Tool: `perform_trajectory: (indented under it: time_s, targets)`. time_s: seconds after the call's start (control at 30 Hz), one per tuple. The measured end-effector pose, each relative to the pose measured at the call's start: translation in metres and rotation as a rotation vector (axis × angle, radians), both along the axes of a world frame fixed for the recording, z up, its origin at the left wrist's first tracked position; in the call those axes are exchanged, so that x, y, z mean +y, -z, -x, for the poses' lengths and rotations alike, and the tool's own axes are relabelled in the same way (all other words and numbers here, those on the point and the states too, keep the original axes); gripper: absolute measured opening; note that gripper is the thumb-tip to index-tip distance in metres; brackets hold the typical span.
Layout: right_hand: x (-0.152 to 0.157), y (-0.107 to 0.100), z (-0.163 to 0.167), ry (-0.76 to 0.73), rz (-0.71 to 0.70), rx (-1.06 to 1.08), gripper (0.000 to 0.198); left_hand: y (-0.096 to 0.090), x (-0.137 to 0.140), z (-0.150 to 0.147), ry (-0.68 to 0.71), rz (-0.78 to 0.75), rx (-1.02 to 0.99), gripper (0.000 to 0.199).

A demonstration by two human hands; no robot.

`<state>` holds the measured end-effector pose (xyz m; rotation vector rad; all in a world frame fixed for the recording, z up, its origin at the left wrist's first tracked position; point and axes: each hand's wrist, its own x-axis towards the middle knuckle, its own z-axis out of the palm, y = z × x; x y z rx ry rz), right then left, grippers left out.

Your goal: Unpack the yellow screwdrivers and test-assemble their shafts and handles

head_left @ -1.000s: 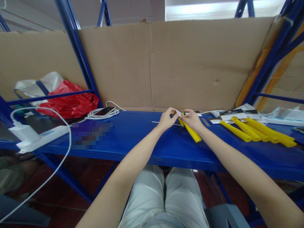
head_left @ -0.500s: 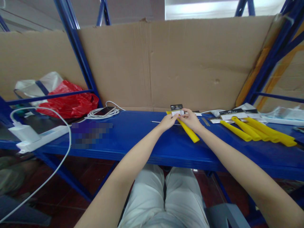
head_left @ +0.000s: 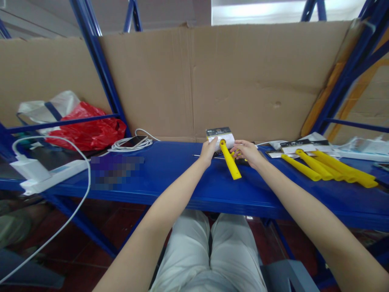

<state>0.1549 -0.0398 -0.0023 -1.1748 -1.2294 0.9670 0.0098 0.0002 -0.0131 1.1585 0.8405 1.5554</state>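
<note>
A yellow-handled scraper (head_left: pixel 231 162) with a black and white card sleeve (head_left: pixel 219 136) over its wide head is between my hands, its blade hidden. My left hand (head_left: pixel 209 150) grips the sleeve at its left side, thumb on top. Beside the sleeve's right edge is my right hand (head_left: pixel 244 151), its fingers loosely bent and apart; whether they touch the sleeve I cannot tell. Under and behind them lies a yellow and black handle (head_left: pixel 242 161), partly hidden. A thin metal shaft (head_left: pixel 197 155) pokes out to the left on the blue table (head_left: pixel 170 174).
Several yellow-handled scrapers (head_left: pixel 328 166) with card sleeves lie piled on the right. A coiled white cable (head_left: pixel 130 145) and phone, a power strip (head_left: pixel 60 174) and a red plastic bag (head_left: pixel 88 127) are at left. A cardboard panel (head_left: pixel 243 81) stands behind.
The scraper has turned so its sleeve faces me more broadly, the handle's end swinging left. My right hand has moved off the handle to the sleeve's right side.
</note>
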Motion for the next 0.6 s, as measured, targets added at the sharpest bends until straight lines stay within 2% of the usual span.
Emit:
perform_trajectory:
  time_s: [0.27, 0.6]
  targets:
    - [0.009, 0.006, -0.005, -0.036, -0.03, -0.015, 0.009, 0.003, 0.004, 0.002, -0.008, 0.018, -0.032, 0.021]
    - [0.003, 0.004, -0.002, -0.066, -0.047, 0.022, 0.018, 0.007, 0.016, 0.006, 0.005, 0.064, -0.163, 0.022]
